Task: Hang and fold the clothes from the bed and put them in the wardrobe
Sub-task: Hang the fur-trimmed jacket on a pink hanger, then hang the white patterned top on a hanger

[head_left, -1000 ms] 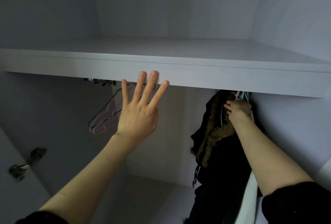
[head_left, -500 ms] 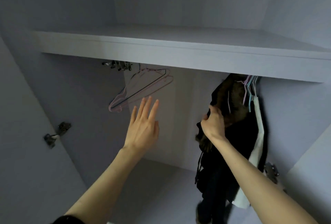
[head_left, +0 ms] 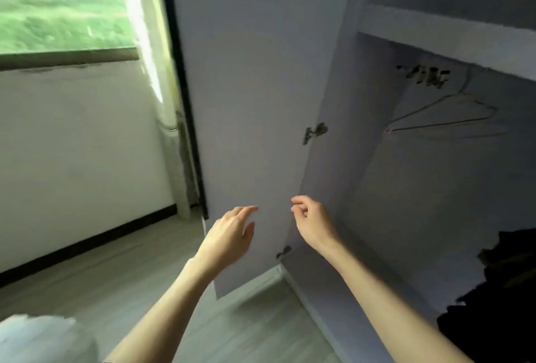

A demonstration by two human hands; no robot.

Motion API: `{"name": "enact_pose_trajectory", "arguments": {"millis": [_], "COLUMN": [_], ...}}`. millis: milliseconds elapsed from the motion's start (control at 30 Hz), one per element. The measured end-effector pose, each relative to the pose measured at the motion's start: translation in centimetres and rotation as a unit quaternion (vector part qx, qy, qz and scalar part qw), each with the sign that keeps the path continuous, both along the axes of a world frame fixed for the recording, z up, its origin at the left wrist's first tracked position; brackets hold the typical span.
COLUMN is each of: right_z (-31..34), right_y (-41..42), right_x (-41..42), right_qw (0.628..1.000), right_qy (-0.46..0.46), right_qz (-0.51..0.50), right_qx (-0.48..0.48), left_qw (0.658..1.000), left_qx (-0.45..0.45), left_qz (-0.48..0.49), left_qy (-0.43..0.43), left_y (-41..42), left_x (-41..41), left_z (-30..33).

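Observation:
The wardrobe stands open on the right, its door (head_left: 249, 101) swung out toward me. My left hand (head_left: 229, 238) hangs in front of the door's lower part with relaxed fingers and holds nothing. My right hand (head_left: 311, 222) floats beside the door's hinge edge, fingers loosely curled, empty. Empty wire hangers (head_left: 443, 119) dangle under the shelf (head_left: 452, 40). A dark garment (head_left: 499, 299) hangs at the far right edge, partly cut off. The view is blurred.
A window (head_left: 63, 3) with green outside and a white wall fill the left. Pale wooden floor (head_left: 121, 284) runs below. Something white and blurry (head_left: 43, 339) lies at the bottom left corner. Door hinges (head_left: 314, 132) stick out of the door's inner face.
The view has swung left and down, away from the wardrobe's inside to its door and the window. My right hand has let go of the dark garment. Both hands have dropped lower.

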State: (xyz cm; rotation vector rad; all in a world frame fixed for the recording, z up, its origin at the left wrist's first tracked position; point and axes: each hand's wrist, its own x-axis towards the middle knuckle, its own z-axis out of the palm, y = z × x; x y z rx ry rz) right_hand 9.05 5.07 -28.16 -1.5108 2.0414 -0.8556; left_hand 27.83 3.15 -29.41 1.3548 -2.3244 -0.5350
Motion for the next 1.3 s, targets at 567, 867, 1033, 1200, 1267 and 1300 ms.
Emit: {"name": "enact_pose_trajectory", "arguments": {"millis": [567, 867, 1033, 1200, 1267, 1300], "right_z": [-3.2, -6.3, -8.2, -10.2, -12.0, -12.7], "right_y": [3.8, 10.8, 16.6, 21.2, 23.5, 24.5], "right_x": [50.2, 66.1, 72.1, 79.9, 83.9, 85.4], "right_qw": [0.804, 0.614, 0.525, 0.484, 0.485, 0.484], "right_qy": [0.036, 0.088, 0.121, 0.162, 0.18, 0.188], "right_qz": [0.588, 0.777, 0.834, 0.853, 0.85, 0.849], "right_qx": [0.08, 0.104, 0.119, 0.107, 0.1, 0.097], "left_qw": [0.831, 0.641, 0.564, 0.545, 0.543, 0.542], "left_qx": [0.105, 0.169, 0.185, 0.188, 0.194, 0.207], "left_qz": [0.544, 0.74, 0.794, 0.809, 0.812, 0.812], "left_qy": [0.054, 0.114, 0.129, 0.112, 0.085, 0.066], "left_y": [20.7, 31.9, 38.0, 42.9, 45.4, 46.5], "left_x": [41.9, 48.8, 51.1, 56.2, 59.7, 61.2], "left_z": [-6.2, -8.3, -9.2, -11.3, -13.0, -13.8]}}
